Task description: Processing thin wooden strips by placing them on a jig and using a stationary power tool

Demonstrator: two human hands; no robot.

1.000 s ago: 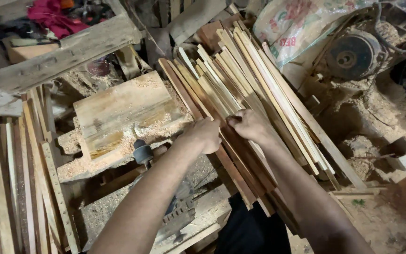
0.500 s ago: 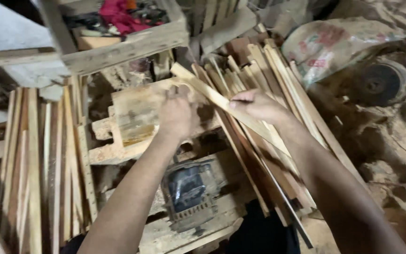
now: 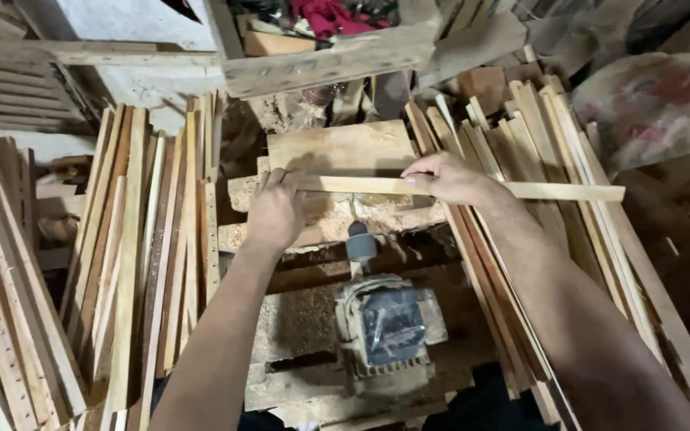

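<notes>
I hold a thin pale wooden strip level across a sawdust-covered wooden work block. My left hand grips the strip's left end. My right hand pinches it near the middle, and the strip's right end sticks out over a pile of strips. Just below the strip a short grey spindle points up from a dusty electric motor mounted on the wooden bench.
Several long wooden strips lie stacked at the left, and another pile of strips fans out at the right. A wooden crate with red cloth and tools sits at the back. A printed sack lies at the far right.
The strip has been lifted off the right pile and turned level across the block. My left hand has moved to its left end, and the view has shifted left.
</notes>
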